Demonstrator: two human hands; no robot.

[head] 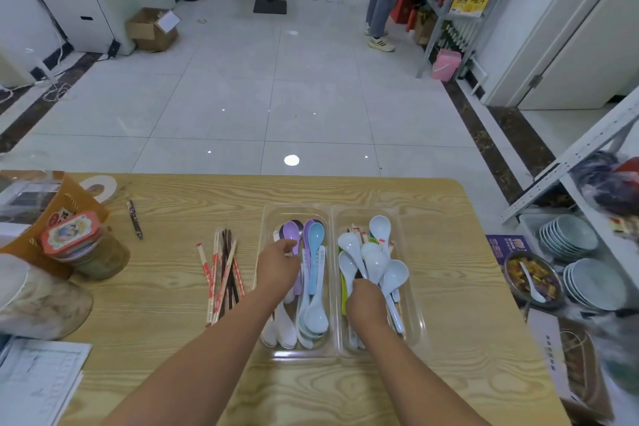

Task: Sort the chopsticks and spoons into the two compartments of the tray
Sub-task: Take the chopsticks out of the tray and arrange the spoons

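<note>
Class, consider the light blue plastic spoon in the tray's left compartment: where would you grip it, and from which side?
Probably pinch the light blue plastic spoon by its slim handle, coming from above at the near end: it lies on top of the other spoons, bowl pointing away, handle nearest.

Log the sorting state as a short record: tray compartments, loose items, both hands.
left compartment: only spoons visible, purple, blue and white
right compartment: white spoons mixed with chopsticks
loose: chopstick pile on the table, left of the tray
left hand: over the left compartment, grip unclear
right hand: down among the right compartment's contents, grip unclear
status: sorting unfinished
</note>
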